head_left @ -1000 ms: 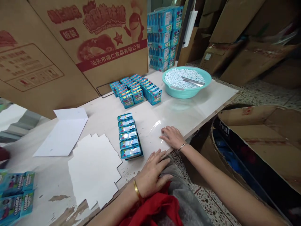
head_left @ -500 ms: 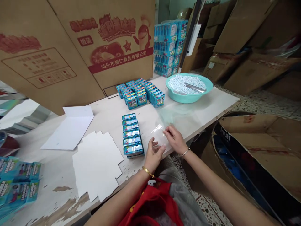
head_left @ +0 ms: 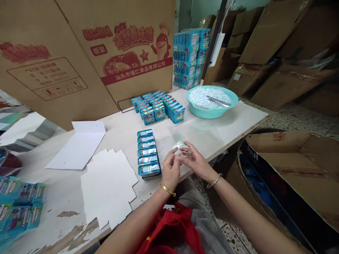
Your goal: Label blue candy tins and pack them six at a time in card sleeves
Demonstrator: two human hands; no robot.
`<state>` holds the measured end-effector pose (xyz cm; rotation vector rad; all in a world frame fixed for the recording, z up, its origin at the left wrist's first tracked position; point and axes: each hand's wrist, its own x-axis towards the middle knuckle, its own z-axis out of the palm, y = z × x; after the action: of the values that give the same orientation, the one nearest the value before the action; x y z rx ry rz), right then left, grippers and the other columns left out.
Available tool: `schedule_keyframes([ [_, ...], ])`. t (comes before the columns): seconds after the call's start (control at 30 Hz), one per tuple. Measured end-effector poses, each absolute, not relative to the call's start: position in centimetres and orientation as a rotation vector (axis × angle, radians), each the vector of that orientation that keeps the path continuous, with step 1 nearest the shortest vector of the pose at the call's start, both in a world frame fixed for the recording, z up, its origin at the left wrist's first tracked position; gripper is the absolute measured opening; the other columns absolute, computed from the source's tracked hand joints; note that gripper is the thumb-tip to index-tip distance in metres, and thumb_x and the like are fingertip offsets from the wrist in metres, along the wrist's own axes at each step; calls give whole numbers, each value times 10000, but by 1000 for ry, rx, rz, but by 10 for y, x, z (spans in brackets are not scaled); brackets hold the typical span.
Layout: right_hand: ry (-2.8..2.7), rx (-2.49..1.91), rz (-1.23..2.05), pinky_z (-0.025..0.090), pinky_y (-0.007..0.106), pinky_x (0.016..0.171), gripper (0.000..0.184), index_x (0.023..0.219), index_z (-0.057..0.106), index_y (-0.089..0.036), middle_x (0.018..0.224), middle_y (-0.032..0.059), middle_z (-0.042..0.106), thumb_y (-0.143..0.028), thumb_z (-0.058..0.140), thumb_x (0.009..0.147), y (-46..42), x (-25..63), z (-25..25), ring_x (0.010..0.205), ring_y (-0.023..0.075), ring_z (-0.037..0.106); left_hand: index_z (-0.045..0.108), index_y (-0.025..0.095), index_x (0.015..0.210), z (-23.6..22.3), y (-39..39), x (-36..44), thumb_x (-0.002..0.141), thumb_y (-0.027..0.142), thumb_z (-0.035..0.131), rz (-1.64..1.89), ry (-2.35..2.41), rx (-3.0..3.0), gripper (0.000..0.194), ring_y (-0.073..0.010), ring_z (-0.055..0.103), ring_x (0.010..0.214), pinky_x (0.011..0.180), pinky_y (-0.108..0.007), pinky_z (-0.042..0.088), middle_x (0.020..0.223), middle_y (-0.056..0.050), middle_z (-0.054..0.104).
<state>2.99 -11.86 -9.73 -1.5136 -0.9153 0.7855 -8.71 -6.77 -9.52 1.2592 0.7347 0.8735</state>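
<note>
A clear plastic bag (head_left: pixel 179 144) lies partly on the table edge in front of me, its near end lifted and catching the light. My left hand (head_left: pixel 171 171) pinches that end between thumb and fingers. Right beside it, my right hand (head_left: pixel 197 163) has its fingers stretched and apart around the lifted end, its thumb side close to my left fingertips. Just left of my hands stands a row of small blue candy boxes (head_left: pixel 147 152), one behind another. More blue candy boxes (head_left: pixel 159 107) stand in rows farther back.
A turquoise basin (head_left: pixel 209 113) of pale candies holds a metal scoop (head_left: pixel 218 101). White card sheets (head_left: pixel 106 187) and a folded white card (head_left: pixel 79 144) lie left. Wrapped blue packs (head_left: pixel 21 208) sit far left. A large carton (head_left: pixel 132 84) stands behind; an open carton (head_left: pixel 299 155) is at right.
My left hand has moved up to the bag's end and closed on it. My right hand has turned, its fingers opening out beside the left. The view has tilted slightly.
</note>
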Motion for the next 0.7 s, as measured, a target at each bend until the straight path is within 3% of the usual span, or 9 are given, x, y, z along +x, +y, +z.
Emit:
schedule_keyframes([
  [0.07, -900, -1466, 832, 455, 367, 971, 687, 1346, 369, -220, 1280, 111, 553, -527, 623, 786, -122, 16, -91, 1134, 198, 558, 597, 145, 632, -84, -59, -86, 799, 426, 607, 889, 714, 1362, 327, -218, 603, 1046, 877, -333, 500, 1203, -121, 617],
  [0.13, -905, -1447, 795, 435, 376, 1010, 586, 1320, 440, -218, 1306, 97, 553, -511, 570, 830, -125, 9, -89, 1198, 204, 523, 567, 154, 587, -75, -52, -87, 811, 357, 587, 876, 710, 1443, 302, -238, 592, 1090, 876, -347, 491, 1160, -125, 641],
  [0.23, -987, -1477, 732, 428, 390, 1026, 499, 1315, 489, -221, 1332, 88, 544, -411, 534, 856, -130, 6, -87, 1234, 215, 500, 492, 185, 511, -65, -42, -93, 815, 261, 554, 891, 727, 1634, 320, -253, 583, 1130, 863, -355, 481, 931, -103, 700],
  [0.33, -1095, -1582, 640, 419, 424, 1030, 668, 1425, 356, -215, 1347, 118, 525, -275, 560, 792, -135, 2, -82, 1233, 232, 503, 394, 217, 476, -60, -38, -96, 792, 152, 518, 940, 726, 1908, 345, -250, 590, 1132, 815, -340, 485, 732, -74, 677],
  [0.4, -1148, -1649, 586, 410, 452, 1031, 827, 1480, 226, -207, 1364, 135, 503, -227, 585, 735, -136, -3, -77, 1243, 248, 491, 364, 227, 483, -57, -36, -96, 774, 110, 500, 959, 697, 2057, 342, -248, 589, 1139, 803, -337, 489, 674, -65, 657],
  [0.47, -1135, -1680, 562, 412, 463, 1022, 866, 1490, 182, -197, 1356, 148, 507, -207, 572, 717, -135, -7, -75, 1228, 254, 505, 356, 232, 489, -55, -36, -96, 769, 102, 499, 965, 675, 2108, 341, -249, 594, 1133, 807, -341, 494, 648, -61, 648],
  [0.57, -1011, -1698, 504, 442, 448, 980, 659, 1395, 381, -176, 1257, 156, 587, -221, 510, 750, -128, -1, -79, 1139, 245, 575, 363, 232, 495, -53, -36, -96, 778, 108, 501, 982, 651, 2079, 339, -252, 602, 1122, 813, -348, 501, 663, -67, 659],
  [0.63, -919, -1681, 469, 496, 422, 891, 413, 1173, 569, -165, 1102, 142, 667, -294, 499, 787, -124, 10, -77, 1016, 241, 635, 394, 224, 508, -52, -37, -95, 787, 116, 506, 997, 590, 2037, 319, -248, 596, 1130, 832, -349, 500, 732, -80, 683],
  [0.7, -848, -1656, 439, 542, 369, 725, 286, 921, 627, -167, 908, 111, 702, -401, 520, 798, -124, 21, -62, 832, 229, 669, 423, 212, 522, -48, -37, -93, 804, 148, 521, 999, 482, 1934, 305, -248, 591, 1135, 845, -350, 502, 857, -103, 702],
])
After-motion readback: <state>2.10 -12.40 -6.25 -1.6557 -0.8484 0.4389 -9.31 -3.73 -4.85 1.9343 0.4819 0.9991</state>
